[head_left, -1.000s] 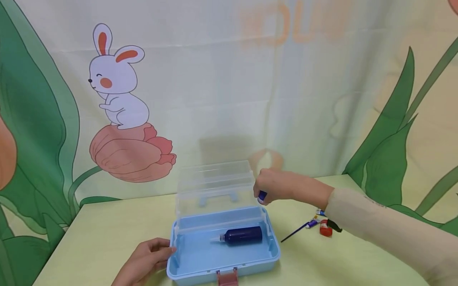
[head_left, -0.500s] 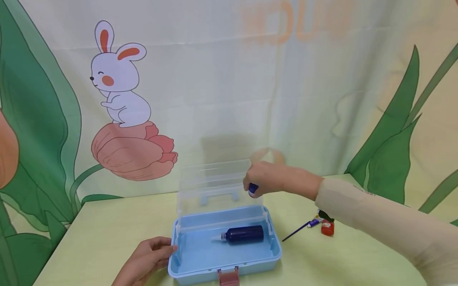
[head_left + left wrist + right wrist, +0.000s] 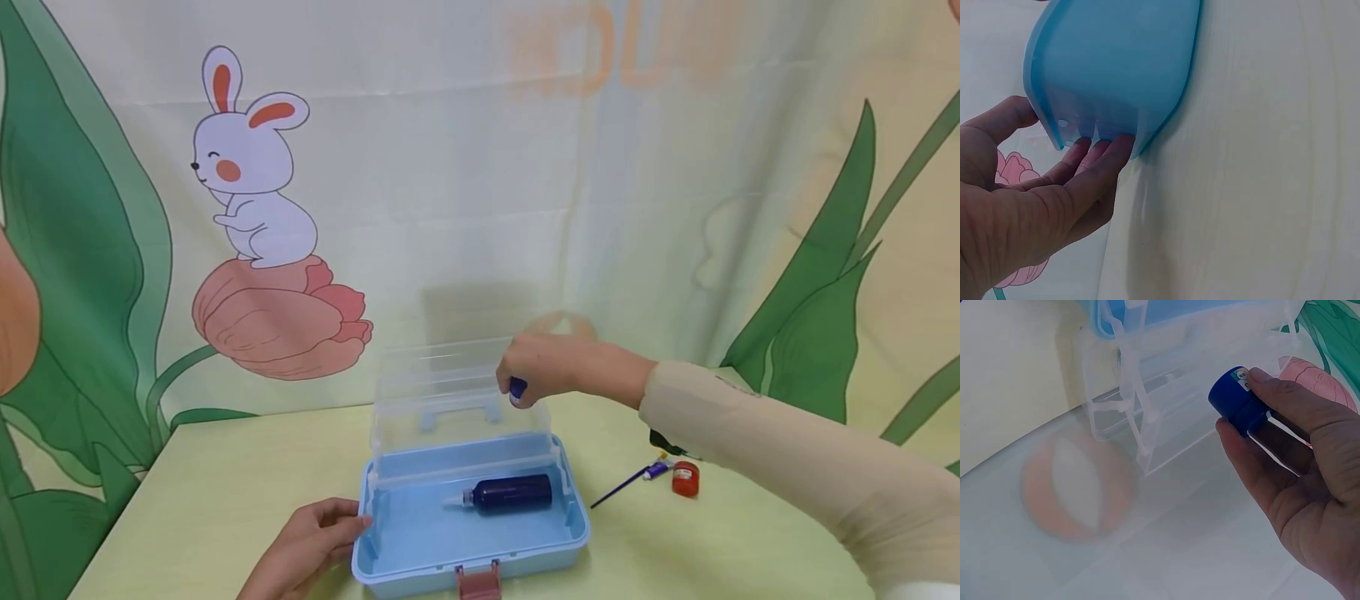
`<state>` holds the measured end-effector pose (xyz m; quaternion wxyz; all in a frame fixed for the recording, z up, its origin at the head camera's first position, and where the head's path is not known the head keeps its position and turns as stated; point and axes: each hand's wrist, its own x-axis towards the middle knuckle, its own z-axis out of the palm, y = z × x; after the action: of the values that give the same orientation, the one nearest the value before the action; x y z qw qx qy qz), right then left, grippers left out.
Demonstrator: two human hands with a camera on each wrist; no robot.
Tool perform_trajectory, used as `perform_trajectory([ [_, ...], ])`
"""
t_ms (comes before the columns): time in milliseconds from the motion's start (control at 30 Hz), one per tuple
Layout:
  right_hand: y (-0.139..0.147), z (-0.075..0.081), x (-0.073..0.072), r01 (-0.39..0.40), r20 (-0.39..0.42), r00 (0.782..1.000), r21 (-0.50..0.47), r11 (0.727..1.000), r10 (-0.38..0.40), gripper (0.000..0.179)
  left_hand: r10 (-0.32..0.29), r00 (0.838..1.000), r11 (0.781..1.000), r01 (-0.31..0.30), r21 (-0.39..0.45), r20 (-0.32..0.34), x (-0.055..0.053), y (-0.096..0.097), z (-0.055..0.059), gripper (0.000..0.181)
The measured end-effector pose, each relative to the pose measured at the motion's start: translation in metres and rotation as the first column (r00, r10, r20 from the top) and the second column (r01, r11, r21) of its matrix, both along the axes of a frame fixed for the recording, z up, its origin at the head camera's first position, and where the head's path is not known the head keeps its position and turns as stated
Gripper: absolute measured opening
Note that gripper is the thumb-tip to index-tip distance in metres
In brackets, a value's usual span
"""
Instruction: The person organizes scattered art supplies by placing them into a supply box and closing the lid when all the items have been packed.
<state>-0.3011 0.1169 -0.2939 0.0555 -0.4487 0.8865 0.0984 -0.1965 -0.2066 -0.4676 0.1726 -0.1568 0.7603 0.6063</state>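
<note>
A light blue storage box [image 3: 412,540] with a clear lid [image 3: 442,367] swung up stands on the table. My left hand [image 3: 309,546] holds its left end, thumb at the rim and fingers against the outer wall [image 3: 1107,119]. Inside lies a dark blue bottle [image 3: 513,493] on its side, its pale nozzle pointing left. My right hand [image 3: 547,367] is raised in front of the lid's right side. Between its thumb and fingers it pinches a small blue jar [image 3: 1238,400] with a label, mostly hidden in the head view.
Right of the box lie a thin dark blue paintbrush [image 3: 618,487], a small purple paint tube [image 3: 656,471] and a red jar [image 3: 686,479]. A dark green thing [image 3: 663,442] is partly hidden by the right sleeve. A printed curtain with a rabbit [image 3: 251,158] hangs behind the table.
My right hand has moved left and slightly up with the blue jar, from beside the lid to in front of it. The left hand stays on the box.
</note>
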Motion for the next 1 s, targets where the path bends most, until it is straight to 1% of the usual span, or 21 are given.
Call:
perform_trajectory([
  [100,-0.003,0.003,-0.002,0.046,-0.035,0.998,0.048,0.998,-0.044,0.019,-0.003,1.0,1.0,0.003,-0.001,0.015,0.001,0.0,-0.001,0.049],
  [167,-0.005,0.006,-0.003,0.086,-0.028,0.996,0.059,0.995,-0.084,0.019,-0.003,1.0,1.0,0.003,-0.006,0.021,0.002,0.001,-0.001,0.05],
  [233,-0.006,0.008,-0.006,0.106,-0.005,0.994,0.048,0.993,-0.106,0.02,0.002,1.0,1.0,-0.002,-0.007,0.021,0.003,0.001,-0.001,0.05],
  [333,-0.008,0.01,-0.012,0.112,0.052,0.992,0.01,0.994,-0.113,0.021,0.009,1.0,1.0,-0.009,-0.004,0.019,0.004,0.001,-0.002,0.049],
  [433,-0.008,0.01,-0.02,0.095,0.066,0.993,-0.004,0.995,-0.094,0.021,0.006,1.0,1.0,-0.006,0.007,0.027,0.004,0.002,-0.003,0.05],
  [600,-0.009,0.013,-0.032,0.105,0.041,0.994,0.015,0.994,-0.105,0.021,-0.009,0.999,1.0,0.009,-0.001,0.038,0.005,0.001,-0.003,0.054],
  [800,-0.014,0.025,-0.044,0.137,0.017,0.99,0.012,0.991,-0.137,0.018,0.016,1.0,1.0,-0.016,0.023,0.02,0.005,-0.001,-0.001,0.053],
  [900,-0.018,0.03,-0.049,0.171,0.019,0.985,0.015,0.985,-0.171,0.018,0.025,1.0,0.999,-0.026,0.035,0.008,0.005,-0.001,-0.001,0.055],
  [1000,-0.02,0.031,-0.052,0.215,0.04,0.976,0.013,0.976,-0.216,0.017,0.035,0.999,0.999,-0.034,0.041,-0.003,0.006,0.001,-0.002,0.057],
])
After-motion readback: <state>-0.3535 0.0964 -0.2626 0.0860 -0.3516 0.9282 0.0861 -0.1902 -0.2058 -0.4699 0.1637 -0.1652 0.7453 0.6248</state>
